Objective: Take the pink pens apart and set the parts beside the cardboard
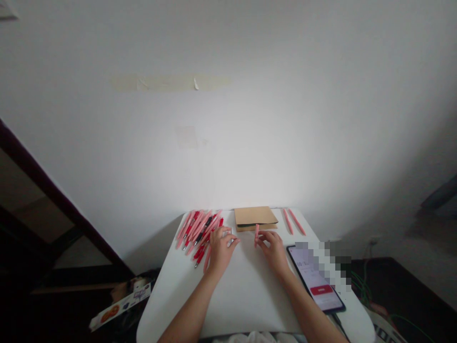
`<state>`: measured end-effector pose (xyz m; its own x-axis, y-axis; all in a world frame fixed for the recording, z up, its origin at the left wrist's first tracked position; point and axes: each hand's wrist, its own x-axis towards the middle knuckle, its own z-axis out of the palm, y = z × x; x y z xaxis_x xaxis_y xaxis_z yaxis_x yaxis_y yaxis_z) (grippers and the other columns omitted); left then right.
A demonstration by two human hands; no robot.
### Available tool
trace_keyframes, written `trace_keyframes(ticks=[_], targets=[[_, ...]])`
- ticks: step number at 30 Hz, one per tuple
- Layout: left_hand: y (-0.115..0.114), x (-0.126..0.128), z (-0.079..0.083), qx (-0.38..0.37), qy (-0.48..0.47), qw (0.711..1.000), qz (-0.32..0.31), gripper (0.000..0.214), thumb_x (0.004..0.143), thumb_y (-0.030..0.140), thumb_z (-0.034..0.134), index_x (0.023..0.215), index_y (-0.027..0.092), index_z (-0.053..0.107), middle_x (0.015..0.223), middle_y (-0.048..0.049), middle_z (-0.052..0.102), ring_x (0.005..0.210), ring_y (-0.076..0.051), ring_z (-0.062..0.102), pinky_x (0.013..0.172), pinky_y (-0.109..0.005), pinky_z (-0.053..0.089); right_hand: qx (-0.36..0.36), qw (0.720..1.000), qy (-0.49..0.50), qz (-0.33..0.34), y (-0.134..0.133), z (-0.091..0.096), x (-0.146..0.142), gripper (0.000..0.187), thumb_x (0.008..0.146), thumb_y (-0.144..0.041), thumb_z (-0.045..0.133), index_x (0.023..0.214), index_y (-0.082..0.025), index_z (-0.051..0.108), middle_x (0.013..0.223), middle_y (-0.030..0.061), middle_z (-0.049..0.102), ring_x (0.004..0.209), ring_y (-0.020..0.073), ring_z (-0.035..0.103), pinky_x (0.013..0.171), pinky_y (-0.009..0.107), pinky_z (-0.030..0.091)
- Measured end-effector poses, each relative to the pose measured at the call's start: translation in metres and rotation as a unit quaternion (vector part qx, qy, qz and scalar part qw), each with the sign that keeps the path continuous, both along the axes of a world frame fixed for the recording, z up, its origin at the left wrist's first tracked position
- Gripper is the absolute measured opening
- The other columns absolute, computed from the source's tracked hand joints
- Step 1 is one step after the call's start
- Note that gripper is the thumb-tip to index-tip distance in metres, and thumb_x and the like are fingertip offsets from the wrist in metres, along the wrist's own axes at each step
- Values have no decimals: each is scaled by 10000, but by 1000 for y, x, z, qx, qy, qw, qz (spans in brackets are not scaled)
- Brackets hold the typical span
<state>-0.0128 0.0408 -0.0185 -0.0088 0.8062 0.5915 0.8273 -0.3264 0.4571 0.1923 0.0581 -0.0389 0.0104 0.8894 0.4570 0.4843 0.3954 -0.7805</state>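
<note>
Surrounding right hand's (273, 250) pen (256, 234): box (255, 218), phone (316, 282).

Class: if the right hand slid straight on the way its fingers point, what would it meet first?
The right hand seems to pinch a pink pen at its fingertips. Straight on, it would probably meet the box first, though depth is unclear.

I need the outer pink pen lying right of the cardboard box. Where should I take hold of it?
Probably mid-barrel, from above, grip across its width: the pen lies flat and slanted, with bare table beside it.
</note>
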Motion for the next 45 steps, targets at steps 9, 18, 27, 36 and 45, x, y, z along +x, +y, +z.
trace_keyframes(ticks=[9,18,27,36,45], targets=[[0,0,-1,4,0,1000,4,58,768,273,742,758,216,731,1062,-66,643,1062,-252,562,948,-470,431,-7,1000,-21,8,-3,3,-1,178,819,-362,605,908,-246,706,888,66,697,902,254,610,889,415,437],[1,0,-2,7,-2,1000,6,49,754,278,749,764,231,737,1053,-58,645,1051,-247,571,942,-465,439,17,1000,-25,-5,-3,5,-1,247,850,-437,582,946,-245,706,868,67,699,888,255,597,886,422,426],[1,-1,-4,8,-1,1000,2,58,768,284,739,765,226,735,1066,-60,639,1064,-249,560,951,-460,427,8,999,-52,11,-5,5,-2,142,833,-349,599,848,-247,696,869,50,693,930,252,593,924,427,395],[0,-1,-2,6,-1,1000,2,56,773,276,737,761,221,733,1061,-64,645,1059,-254,571,948,-464,427,15,999,-34,5,-5,7,0,185,853,-380,587,916,-248,700,878,61,683,917,253,582,917,422,398],[1,0,-1,4,0,1000,6,41,761,261,750,758,223,735,1064,-56,647,1060,-249,570,947,-458,430,15,998,-58,8,-6,5,-2,172,858,-346,568,877,-227,691,891,56,693,935,236,593,936,417,387]])
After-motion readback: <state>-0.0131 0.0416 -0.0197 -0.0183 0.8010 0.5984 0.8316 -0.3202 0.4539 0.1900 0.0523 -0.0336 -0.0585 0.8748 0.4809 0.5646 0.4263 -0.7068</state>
